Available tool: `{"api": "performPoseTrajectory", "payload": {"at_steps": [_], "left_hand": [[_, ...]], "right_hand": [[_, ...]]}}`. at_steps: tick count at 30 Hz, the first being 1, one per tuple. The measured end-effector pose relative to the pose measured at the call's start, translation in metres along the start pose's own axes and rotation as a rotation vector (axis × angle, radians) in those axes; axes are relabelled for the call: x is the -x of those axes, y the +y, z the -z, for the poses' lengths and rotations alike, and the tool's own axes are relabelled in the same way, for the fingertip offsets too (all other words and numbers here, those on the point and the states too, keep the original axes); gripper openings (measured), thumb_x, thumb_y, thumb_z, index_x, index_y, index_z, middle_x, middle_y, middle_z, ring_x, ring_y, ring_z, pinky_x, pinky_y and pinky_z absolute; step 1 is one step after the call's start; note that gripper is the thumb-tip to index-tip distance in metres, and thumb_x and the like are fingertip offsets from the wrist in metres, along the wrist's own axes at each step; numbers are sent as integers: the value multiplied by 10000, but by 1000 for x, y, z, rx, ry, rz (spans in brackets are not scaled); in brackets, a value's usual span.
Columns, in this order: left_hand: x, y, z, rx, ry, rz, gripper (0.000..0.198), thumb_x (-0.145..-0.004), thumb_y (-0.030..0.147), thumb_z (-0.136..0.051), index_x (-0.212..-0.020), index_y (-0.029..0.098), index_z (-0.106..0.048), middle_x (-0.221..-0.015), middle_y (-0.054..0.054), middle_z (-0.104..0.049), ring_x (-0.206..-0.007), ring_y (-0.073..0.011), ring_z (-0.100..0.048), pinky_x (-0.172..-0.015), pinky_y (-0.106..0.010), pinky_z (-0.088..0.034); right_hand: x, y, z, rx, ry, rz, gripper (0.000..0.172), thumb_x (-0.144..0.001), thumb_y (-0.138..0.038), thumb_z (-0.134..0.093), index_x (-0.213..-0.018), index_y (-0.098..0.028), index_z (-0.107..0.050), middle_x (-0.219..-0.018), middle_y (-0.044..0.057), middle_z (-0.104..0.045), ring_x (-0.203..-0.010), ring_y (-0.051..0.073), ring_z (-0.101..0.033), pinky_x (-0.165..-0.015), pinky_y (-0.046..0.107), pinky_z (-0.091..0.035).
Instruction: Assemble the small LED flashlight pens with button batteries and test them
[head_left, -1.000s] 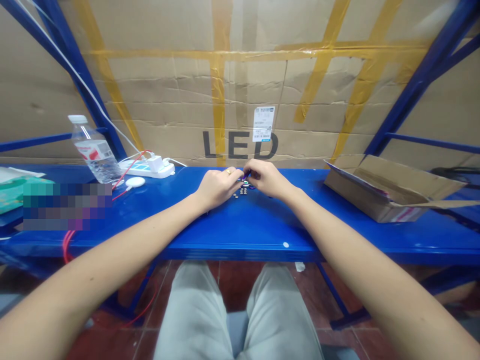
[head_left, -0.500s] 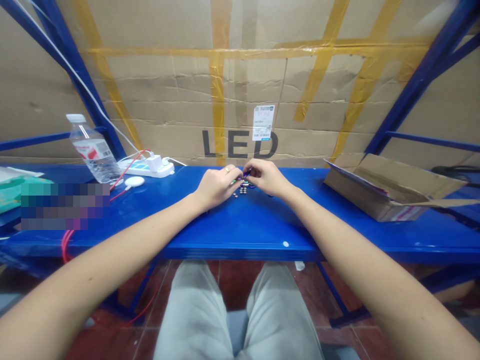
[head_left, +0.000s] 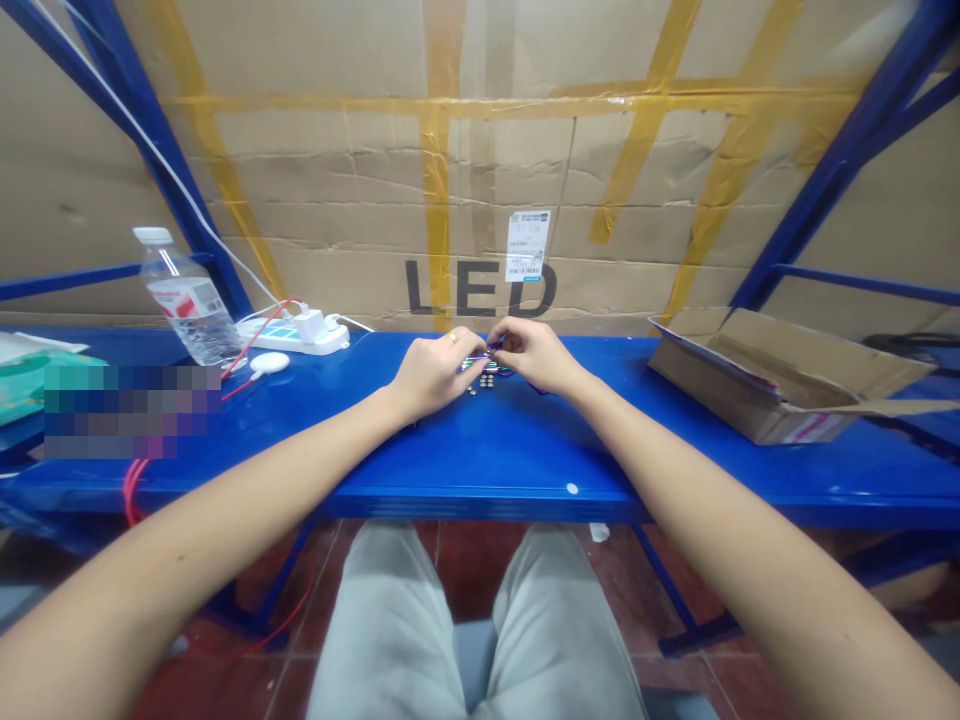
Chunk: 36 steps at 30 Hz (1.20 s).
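Seated with legs point(head_left: 390, 620) at a blue table point(head_left: 487, 460). Looking past metal bits point(head_left: 487, 381) lying just on the near side of the hands. Pinching a purple piece point(head_left: 492, 347) with left hand point(head_left: 435, 370) and right hand point(head_left: 536, 353) together, over the table's far half, hiding much of it. Flanked by an open box point(head_left: 780, 410) well to the right; by white disc point(head_left: 270, 362), bottle point(head_left: 191, 312) and power strip point(head_left: 330, 340) to the left. Backed by taped cardboard point(head_left: 337, 220).
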<state>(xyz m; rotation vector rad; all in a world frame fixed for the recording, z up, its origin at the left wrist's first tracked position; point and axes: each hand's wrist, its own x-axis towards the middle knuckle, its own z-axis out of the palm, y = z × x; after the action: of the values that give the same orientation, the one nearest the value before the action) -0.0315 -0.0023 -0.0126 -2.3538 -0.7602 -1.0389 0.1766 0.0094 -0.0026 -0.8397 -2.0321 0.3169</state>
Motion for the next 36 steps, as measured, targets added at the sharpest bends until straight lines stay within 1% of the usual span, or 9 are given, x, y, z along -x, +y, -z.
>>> {"api": "performPoseTrajectory", "payload": {"at_steps": [3,7,10,12,20,27,29,32,36], "left_hand": [[0,0,1,2,6,-1,191,-988,338,-514,-974,178,-619,-883,-46,-708,-736,-149,-652,-589,-271,-393],[0,0,1,5,-11,11,198,-990,347,-515,-986,179,-619,-879,-45,-704,-746,-154,-656,-593,-270,-392],[0,-1,0,-7,-32,17,201,-987,358,-523,-992,183,-622,-884,-45,-707,-752,-158,-661,-588,-269,-394],[0,-1,0,-16,-33,11,204,-987,360,-526,-994,183,-627,-893,-47,-714,-762,-159,-666,-589,-264,-399],[1,-1,-1,-12,15,-35,261,-1020,342,-455,-975,191,-663,-943,-55,-720,-808,-154,-681,-623,-245,-435],[2,-2,-4,-74,24,-114,271,-1001,350,-473,-966,207,-700,-953,-57,-723,-697,-142,-666,-555,-250,-411],[1,-1,-3,-64,25,-127,257,-994,341,-485,-966,204,-702,-952,-57,-728,-708,-145,-671,-560,-252,-415],[0,0,0,4,46,-86,232,-989,315,-493,-956,190,-686,-915,-55,-729,-754,-146,-678,-597,-251,-433],[-3,-2,4,77,61,38,181,-959,283,-528,-910,172,-661,-855,-45,-719,-723,-139,-649,-626,-259,-439]], "right_hand": [[0,0,1,20,27,31,97,-747,-149,-599,-838,-171,-624,-737,8,-617,-621,134,-534,-610,283,-418],[0,-5,2,90,36,140,156,-732,-80,-535,-829,-179,-606,-833,34,-623,-670,140,-547,-655,292,-439],[0,-10,3,136,25,208,193,-732,-56,-501,-835,-182,-604,-847,43,-614,-694,152,-544,-675,302,-442],[0,-10,2,141,18,213,192,-739,-59,-498,-842,-179,-607,-844,46,-613,-696,156,-545,-677,306,-442],[0,-4,-2,94,34,118,162,-733,-83,-540,-843,-180,-609,-823,27,-640,-659,141,-551,-647,282,-436],[0,2,-5,43,55,66,133,-725,-111,-584,-835,-177,-619,-782,14,-646,-655,136,-549,-640,273,-436],[0,4,-5,0,54,34,128,-720,-124,-596,-834,-178,-615,-767,10,-642,-653,138,-556,-635,277,-445],[1,7,-6,-101,39,-49,148,-714,-139,-601,-855,-182,-602,-720,-7,-623,-609,136,-562,-603,280,-456],[2,6,-4,-219,14,-159,172,-710,-145,-610,-874,-190,-579,-674,-23,-601,-546,127,-556,-554,278,-467]]}}
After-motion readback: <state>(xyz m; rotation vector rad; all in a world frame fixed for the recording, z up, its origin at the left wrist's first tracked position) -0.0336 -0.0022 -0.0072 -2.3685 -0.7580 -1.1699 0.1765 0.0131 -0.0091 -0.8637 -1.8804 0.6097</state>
